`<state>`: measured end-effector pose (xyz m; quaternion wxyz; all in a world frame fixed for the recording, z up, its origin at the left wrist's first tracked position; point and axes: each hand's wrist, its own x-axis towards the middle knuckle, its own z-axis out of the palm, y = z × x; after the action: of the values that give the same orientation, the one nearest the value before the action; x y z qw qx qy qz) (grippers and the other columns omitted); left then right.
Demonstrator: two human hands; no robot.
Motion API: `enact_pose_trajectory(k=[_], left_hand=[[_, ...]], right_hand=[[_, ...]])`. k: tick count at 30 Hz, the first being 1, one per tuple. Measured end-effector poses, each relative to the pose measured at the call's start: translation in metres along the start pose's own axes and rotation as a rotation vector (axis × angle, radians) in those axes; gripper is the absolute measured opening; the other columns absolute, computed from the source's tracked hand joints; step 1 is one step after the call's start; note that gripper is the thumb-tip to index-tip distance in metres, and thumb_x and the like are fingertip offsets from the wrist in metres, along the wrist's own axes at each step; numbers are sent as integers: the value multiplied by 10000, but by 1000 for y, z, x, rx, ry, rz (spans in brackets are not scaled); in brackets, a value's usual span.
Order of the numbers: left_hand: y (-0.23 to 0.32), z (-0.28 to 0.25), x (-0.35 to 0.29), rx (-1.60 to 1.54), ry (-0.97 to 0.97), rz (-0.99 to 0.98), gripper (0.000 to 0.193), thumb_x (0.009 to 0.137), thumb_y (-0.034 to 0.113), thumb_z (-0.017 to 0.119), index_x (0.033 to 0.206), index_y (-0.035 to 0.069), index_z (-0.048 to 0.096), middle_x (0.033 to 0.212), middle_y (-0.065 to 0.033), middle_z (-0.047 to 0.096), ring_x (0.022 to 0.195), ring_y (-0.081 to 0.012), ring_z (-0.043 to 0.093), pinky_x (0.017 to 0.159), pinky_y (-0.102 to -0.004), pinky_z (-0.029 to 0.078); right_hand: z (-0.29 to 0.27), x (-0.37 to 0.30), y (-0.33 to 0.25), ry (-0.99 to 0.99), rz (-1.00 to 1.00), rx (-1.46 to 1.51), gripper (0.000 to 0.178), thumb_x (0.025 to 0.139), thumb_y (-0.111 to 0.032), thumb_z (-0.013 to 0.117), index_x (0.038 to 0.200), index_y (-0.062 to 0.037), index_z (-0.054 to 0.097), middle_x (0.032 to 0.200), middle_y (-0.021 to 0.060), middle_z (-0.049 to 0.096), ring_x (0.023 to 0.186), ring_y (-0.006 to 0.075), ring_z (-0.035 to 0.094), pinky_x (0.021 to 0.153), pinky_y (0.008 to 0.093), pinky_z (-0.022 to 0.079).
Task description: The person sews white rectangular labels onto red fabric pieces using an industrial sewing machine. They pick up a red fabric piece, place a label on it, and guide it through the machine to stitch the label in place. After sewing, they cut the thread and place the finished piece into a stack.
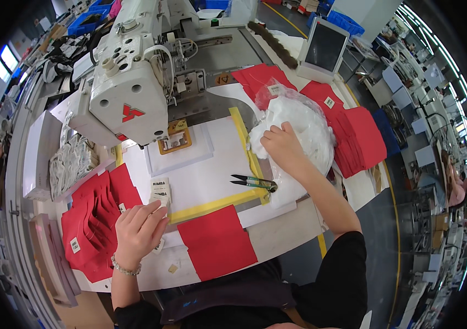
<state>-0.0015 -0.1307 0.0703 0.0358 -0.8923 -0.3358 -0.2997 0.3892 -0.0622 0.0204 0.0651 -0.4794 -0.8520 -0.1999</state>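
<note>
Clear plastic bag point(302, 115) of white material, on the right of the worktable point(283, 233). The right hand point(284, 147) lies over it, fingers bent; the left hand point(139, 227), fingers curled, is just beside stacked labels point(160, 187). Whether either grips anything cannot be told. Around: red fabric pieces point(217, 244), white box point(39, 156) with pale bundles point(75, 169), sewing machine point(126, 96); beyond, blue bins point(346, 23), grey floor point(368, 219).

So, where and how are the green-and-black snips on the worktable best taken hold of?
Probably by the green middle, pinched across both arms from above and the near side: the snips lie with their pointed ends spread apart leftward, while the white plastic bag crowds the joined right end.
</note>
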Motion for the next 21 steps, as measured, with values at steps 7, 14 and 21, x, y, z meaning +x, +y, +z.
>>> enact_pose_trajectory(k=[7,14,21], left_hand=[[-5,-1,1,-5,-36,-26,262,694,69,785,932,56,676,947,-59,684,712,-205,641,588,-319,473],[-17,4,6,4,-59,-2,282,734,91,778,997,51,681,962,-53,686,697,-189,631,579,-299,471],[-8,42,50,-827,-32,-520,299,779,58,775,1066,49,693,967,-46,701,782,-136,674,624,-253,500]], right_hand=[[11,-3,7,35,-9,34,95,717,-93,671,699,-131,586,745,-10,571,786,150,575,812,360,359],[-12,-3,10,169,162,304,115,713,-76,717,724,-129,616,754,-31,616,705,133,564,803,343,331],[-35,30,-55,-18,208,1403,56,780,-50,696,828,-76,682,835,-25,670,735,94,559,842,305,355]])
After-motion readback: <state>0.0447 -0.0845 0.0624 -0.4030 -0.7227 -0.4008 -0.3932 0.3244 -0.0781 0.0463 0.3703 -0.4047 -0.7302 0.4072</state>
